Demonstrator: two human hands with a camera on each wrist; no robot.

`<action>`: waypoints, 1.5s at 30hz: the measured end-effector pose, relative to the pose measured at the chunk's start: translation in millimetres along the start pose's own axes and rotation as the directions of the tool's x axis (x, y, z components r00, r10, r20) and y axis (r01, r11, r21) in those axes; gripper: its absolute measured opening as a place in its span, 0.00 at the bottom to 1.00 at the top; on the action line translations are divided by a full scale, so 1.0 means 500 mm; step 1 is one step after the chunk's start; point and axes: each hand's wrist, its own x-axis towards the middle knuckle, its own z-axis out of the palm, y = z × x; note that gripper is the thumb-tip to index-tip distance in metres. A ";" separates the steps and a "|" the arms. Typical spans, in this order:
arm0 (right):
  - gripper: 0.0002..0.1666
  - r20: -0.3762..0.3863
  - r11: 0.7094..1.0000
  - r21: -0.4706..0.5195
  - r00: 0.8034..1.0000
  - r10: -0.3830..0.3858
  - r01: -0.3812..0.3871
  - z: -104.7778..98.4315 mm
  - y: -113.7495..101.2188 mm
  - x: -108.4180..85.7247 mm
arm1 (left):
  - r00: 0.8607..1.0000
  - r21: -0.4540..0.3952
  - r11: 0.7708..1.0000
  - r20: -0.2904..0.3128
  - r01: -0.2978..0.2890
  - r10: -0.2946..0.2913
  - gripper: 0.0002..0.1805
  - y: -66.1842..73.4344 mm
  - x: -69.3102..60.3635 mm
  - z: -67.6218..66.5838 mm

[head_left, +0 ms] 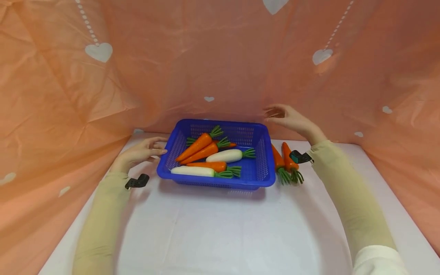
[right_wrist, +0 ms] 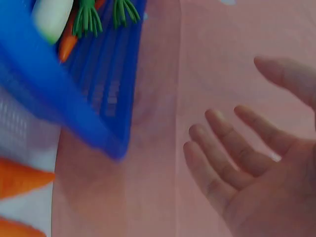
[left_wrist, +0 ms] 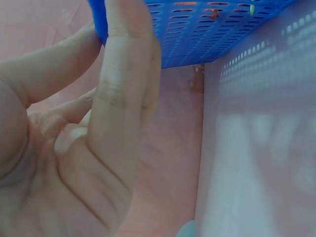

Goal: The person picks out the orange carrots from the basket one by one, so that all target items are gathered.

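In the head view, a blue plastic basket (head_left: 214, 182) holds several orange carrots (head_left: 196, 147) and two white radishes (head_left: 225, 156), all with green tops. My left hand (head_left: 139, 152) is at the basket's left side, its fingertips touching or very near the rim, fingers loosely bent. The left wrist view shows that hand (left_wrist: 94, 118) against the blue rim (left_wrist: 98, 19); the exact contact is partly hidden. Beyond the basket's back right corner, my right hand (head_left: 288, 117) is raised with nothing in it. Its fingers are spread and relaxed in the right wrist view (right_wrist: 252, 163), apart from the basket (right_wrist: 116, 143).
Two carrots (head_left: 288, 156) lie on the white table (head_left: 213, 233) just right of the basket, beneath the right forearm. An orange sheet with white hearts (head_left: 220, 61) hangs behind and along both sides of the table.
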 end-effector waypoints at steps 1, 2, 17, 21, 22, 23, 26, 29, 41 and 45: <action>0.33 0.022 1.000 0.000 1.000 -0.018 0.018 0.009 -0.005 0.013 | 1.000 0.001 1.000 -0.004 -0.004 0.004 0.31 0.000 0.000 0.000; 0.33 0.048 0.999 0.008 0.998 -0.039 0.038 0.019 -0.008 0.025 | 1.000 -0.002 1.000 -0.007 -0.008 0.008 0.31 0.000 0.000 0.000; 0.36 0.247 0.973 0.061 0.941 -0.229 0.221 0.177 -0.026 0.134 | 1.000 -0.073 0.997 0.003 0.003 -0.003 0.33 0.000 0.000 0.004; 0.35 0.272 0.967 0.033 0.929 -0.251 0.252 0.211 -0.027 0.150 | 1.000 -0.085 0.996 0.012 0.015 -0.014 0.34 0.002 0.002 0.003; 0.35 0.279 0.966 0.026 0.926 -0.253 0.256 0.219 -0.027 0.153 | 1.000 -0.091 0.996 0.013 0.015 -0.014 0.33 0.002 0.002 0.003; 0.35 0.284 0.965 0.017 0.924 -0.255 0.261 0.226 -0.028 0.156 | 1.000 -0.093 0.996 0.012 0.017 -0.016 0.33 0.002 0.003 0.004; 0.35 0.297 0.963 -0.013 0.921 -0.252 0.268 0.246 -0.030 0.165 | 1.000 -0.111 0.994 0.022 0.007 -0.005 0.32 0.001 0.003 0.004; 0.35 0.294 0.963 -0.048 0.925 -0.241 0.266 0.261 -0.035 0.171 | 1.000 -0.110 0.994 0.018 0.009 -0.007 0.32 0.001 0.002 0.004; 0.33 0.284 0.966 -0.058 0.932 -0.226 0.252 0.300 -0.051 0.199 | 0.999 -0.108 0.994 0.021 0.032 -0.030 0.32 0.004 -0.002 -0.002; 0.33 0.298 0.968 -0.054 0.929 -0.218 0.245 0.306 -0.052 0.202 | 0.999 -0.104 0.994 0.026 0.033 -0.031 0.33 0.004 0.001 -0.002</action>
